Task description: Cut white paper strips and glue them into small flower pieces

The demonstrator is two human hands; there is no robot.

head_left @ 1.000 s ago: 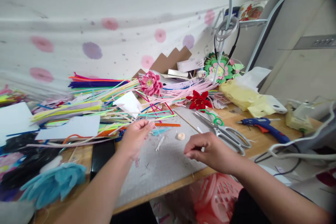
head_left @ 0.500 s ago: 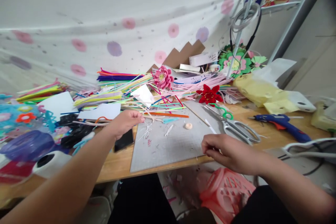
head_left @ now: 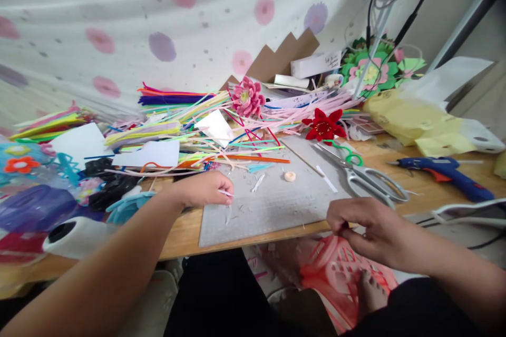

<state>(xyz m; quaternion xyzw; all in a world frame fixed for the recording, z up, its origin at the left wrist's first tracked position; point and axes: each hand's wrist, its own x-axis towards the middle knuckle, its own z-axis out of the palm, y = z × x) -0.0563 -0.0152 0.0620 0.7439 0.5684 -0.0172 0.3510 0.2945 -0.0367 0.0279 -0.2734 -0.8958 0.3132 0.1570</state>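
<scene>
My left hand point(head_left: 206, 188) is over the left part of the grey cutting mat point(head_left: 241, 224), its thumb and fingers pinched on a thin white strip point(head_left: 225, 192). Below the fingertips, fine white strands show faintly against the mat. My right hand point(head_left: 366, 224) is curled at the mat's front right edge; whatever its fingers may hold is hidden. Between the hands lie a small bundle of white scraps point(head_left: 258, 183) and a round beige disc point(head_left: 290, 176). Silver scissors point(head_left: 366, 181) rest just beyond my right hand, near a red fuzzy flower point(head_left: 324, 124).
Pipe cleaners point(head_left: 190, 116) in many colours pile along the back, with a pink flower point(head_left: 247, 97) among them. A blue glue gun point(head_left: 446, 172) lies at right. White paper point(head_left: 148, 154) and a white roll point(head_left: 77, 237) are at left. A red basket point(head_left: 332, 268) stands below the table.
My left hand has moved right and down onto the mat, and the loose white strands there are now largely at its fingers. My right hand stays curled near the edge. The view has tilted down.
</scene>
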